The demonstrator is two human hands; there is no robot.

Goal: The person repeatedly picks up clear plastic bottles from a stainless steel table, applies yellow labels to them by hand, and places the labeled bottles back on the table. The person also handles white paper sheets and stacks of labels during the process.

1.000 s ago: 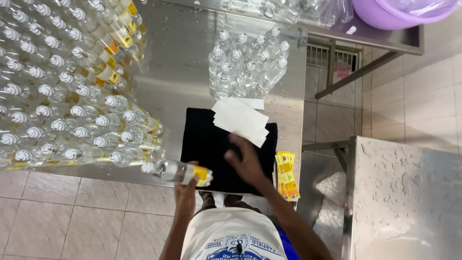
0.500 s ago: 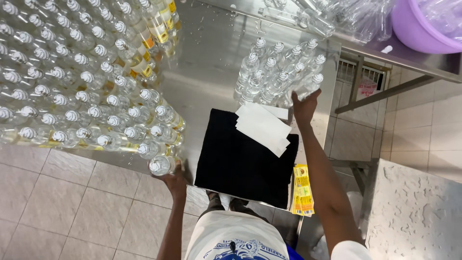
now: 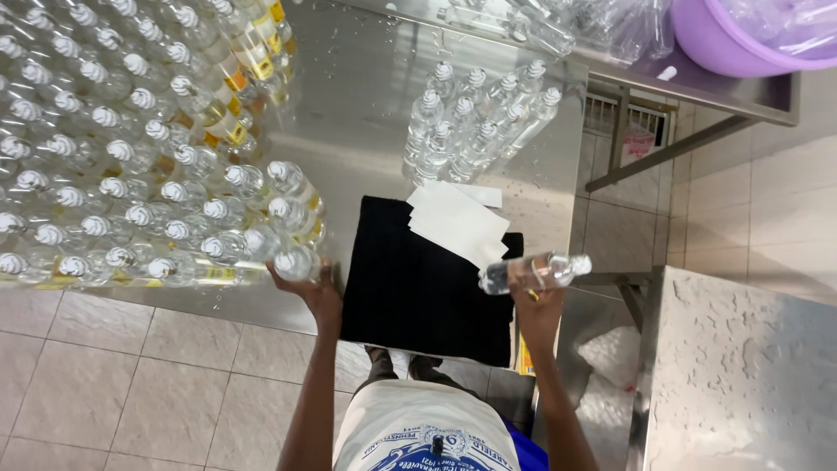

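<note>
Since the earlier frame, the right hand (image 3: 534, 301) has been drawn back from the small cluster of unlabelled bottles (image 3: 475, 126) in the upper middle of the frame, and a clear plastic bottle (image 3: 534, 271) is now gripped in it, held on its side with the white cap pointing to the right, above the right edge of the black cloth (image 3: 423, 283). The left hand (image 3: 316, 292) is seen at the lower right corner of the large block of capped bottles (image 3: 131, 157) that fills the upper left of the frame; its fingers are spread around the nearest bottle (image 3: 295, 262) of that block, at the front edge of the steel table (image 3: 366, 96). Whether that bottle is truly gripped or only touched cannot be told. Yellow labels are seen on several bottles of the large block. The black cloth is spread in the middle of the frame, hanging over the table's front edge, and white sheets of paper (image 3: 458, 222) lie on its upper right corner, just below the small cluster. A purple basin (image 3: 732, 44) is placed at the upper right, on a second steel surface beside crumpled clear plastic (image 3: 610, 26). A rough white slab (image 3: 750, 366) occupies the lower right of the frame, and pale floor tiles (image 3: 131, 384) are seen at the lower left.
</note>
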